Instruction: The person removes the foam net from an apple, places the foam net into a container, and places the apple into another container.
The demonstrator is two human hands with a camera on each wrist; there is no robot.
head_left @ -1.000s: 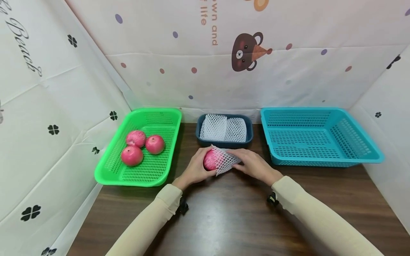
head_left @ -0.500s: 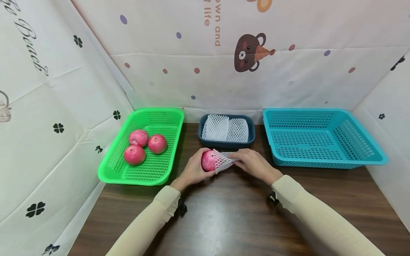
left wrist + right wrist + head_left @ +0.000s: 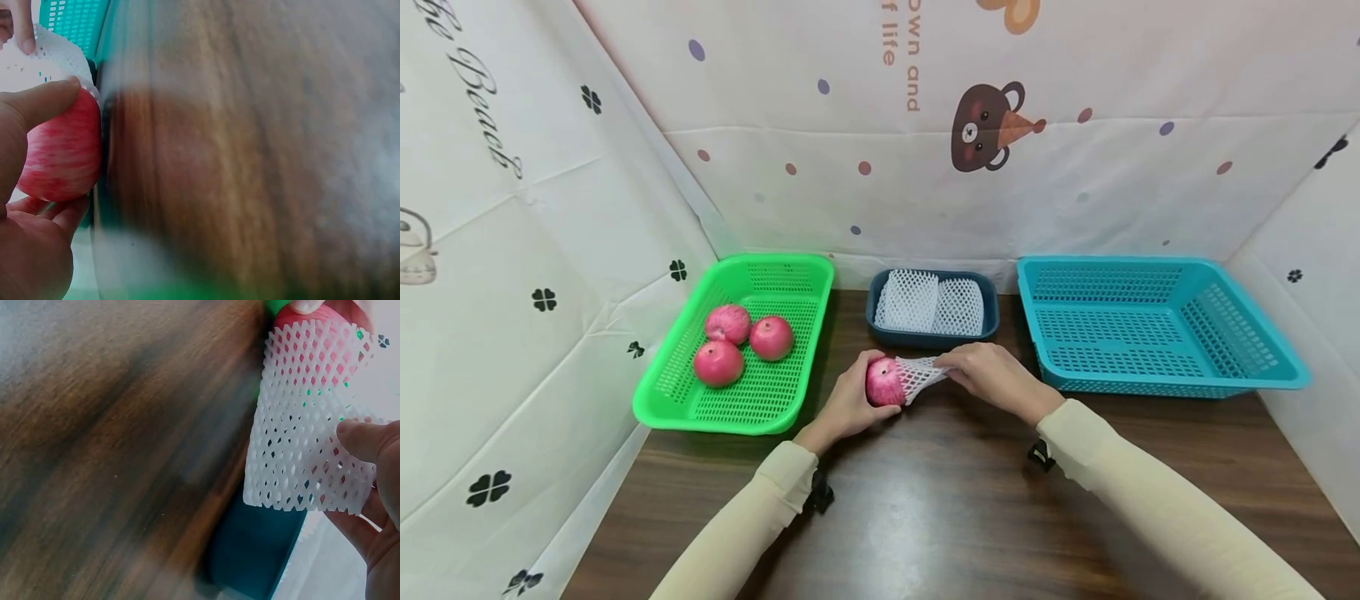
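Note:
A red apple [image 3: 883,382] is gripped by my left hand [image 3: 848,402], thumb on the near side and fingers round the far side. A white foam fruit net [image 3: 919,375] covers the apple's right part and trails off to the right. My right hand [image 3: 992,377] pinches the loose end of this net. In the right wrist view the foam net [image 3: 306,437] hangs as a wide sleeve with the apple [image 3: 312,317] in its far end. The left wrist view has my thumb across the apple [image 3: 65,150] at the net's edge.
A green basket [image 3: 808,354] on the left holds several red apples [image 3: 718,363]. Behind my hands a dark blue tray [image 3: 931,340] contains folded foam nets [image 3: 912,302]. A blue basket [image 3: 1150,383] stands at the right, against the cloth backdrop [image 3: 850,200].
My left hand has shifted slightly left with the apple, turning it so its dimpled end shows. The net has slid rightward, baring more of the apple, and looks narrower and stretched toward my right hand.

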